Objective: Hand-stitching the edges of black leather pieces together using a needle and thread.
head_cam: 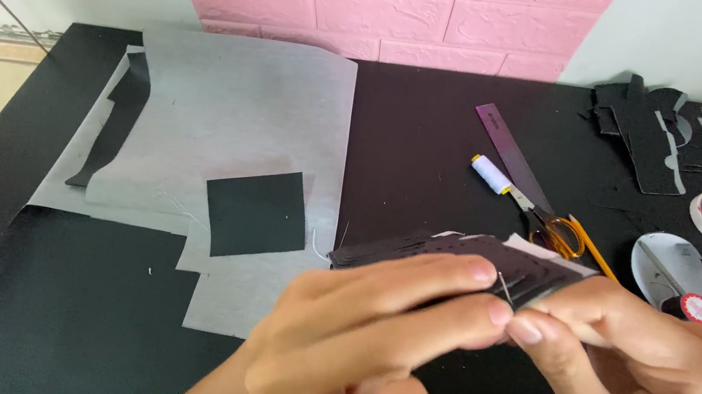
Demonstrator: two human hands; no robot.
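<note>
Both hands [367, 346] [627, 382] pinch a needle [505, 287] at stacked black pieces [453, 253].

Stack of black strips [453, 253]: thin, flat pieces layered and fanned, dark with a pale grey backing showing at the far right corner. Held off the table, lying roughly level, long axis running left to right, left end free and splayed into separate tips. Right end pinched between fingertips of both hands, near centre of scene.

Needle [505, 287]: short, thin, silver, tilted a little, standing just in front of the stack's near edge, gripped between the fingertips. Whether it pierces the strips cannot be told. Thread on it too fine to make out.
</note>
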